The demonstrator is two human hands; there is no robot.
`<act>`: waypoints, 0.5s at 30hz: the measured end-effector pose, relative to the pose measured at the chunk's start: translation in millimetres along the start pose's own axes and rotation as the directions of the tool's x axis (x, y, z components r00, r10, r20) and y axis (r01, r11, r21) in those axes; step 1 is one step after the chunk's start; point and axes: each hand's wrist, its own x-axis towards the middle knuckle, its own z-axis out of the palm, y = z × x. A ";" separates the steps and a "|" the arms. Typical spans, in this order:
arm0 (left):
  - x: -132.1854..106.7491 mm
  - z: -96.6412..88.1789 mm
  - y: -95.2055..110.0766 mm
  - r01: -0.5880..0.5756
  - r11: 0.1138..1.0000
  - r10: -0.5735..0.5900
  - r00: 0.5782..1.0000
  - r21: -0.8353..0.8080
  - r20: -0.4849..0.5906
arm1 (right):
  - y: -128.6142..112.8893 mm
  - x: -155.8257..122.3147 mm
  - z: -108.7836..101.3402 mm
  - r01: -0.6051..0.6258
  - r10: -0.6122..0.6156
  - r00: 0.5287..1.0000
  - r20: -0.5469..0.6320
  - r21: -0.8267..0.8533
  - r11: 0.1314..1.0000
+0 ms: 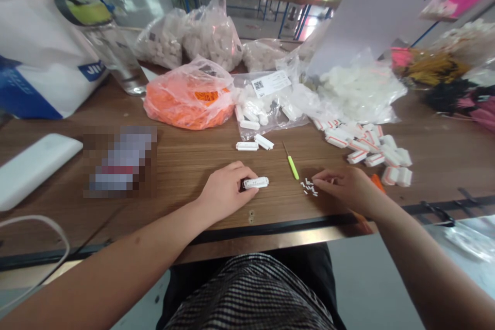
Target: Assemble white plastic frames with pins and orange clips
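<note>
My left hand (226, 191) grips a white plastic connector housing (256, 182) between thumb and fingers, with a row of small slots facing up. My right hand (344, 188) is at the small white pins (308, 187) scattered on the wood. Its thumb and fingertips are pinched together at the edge of that pile; whatever they hold is too small to make out. Between the hands lies a thin pick with a yellow-green handle (293, 167). Beyond the left hand rest two more housings, one lying straight (247, 146) and one at an angle (264, 142).
White housings with orange strips (358, 144) are heaped at the right. Behind stand a bag of orange parts (185, 98), a labelled clear bag (266, 100) and a bag of white parts (356, 87). A bottle (116, 56) and a white power bank (38, 167) are at the left.
</note>
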 end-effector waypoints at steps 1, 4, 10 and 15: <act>0.2 0.0 0.1 0.001 1.000 -0.001 1.000 0.000 0.000 | 0.3 -0.2 0.0 0.013 -0.013 1.000 0.001 0.003 1.000; 0.4 -0.2 0.7 0.004 1.000 -0.004 1.000 0.003 0.007 | 1.2 -0.1 1.0 0.048 -0.048 0.999 0.004 -0.011 0.999; -0.9 0.1 0.9 0.008 1.000 -0.008 1.000 0.004 0.010 | 5.0 5.1 0.4 0.173 -0.167 0.984 0.062 -0.113 0.978; -0.6 0.8 0.1 0.028 1.000 -0.028 1.000 0.011 0.010 | 10.8 7.9 -5.3 0.373 -0.372 0.927 0.058 -0.269 0.888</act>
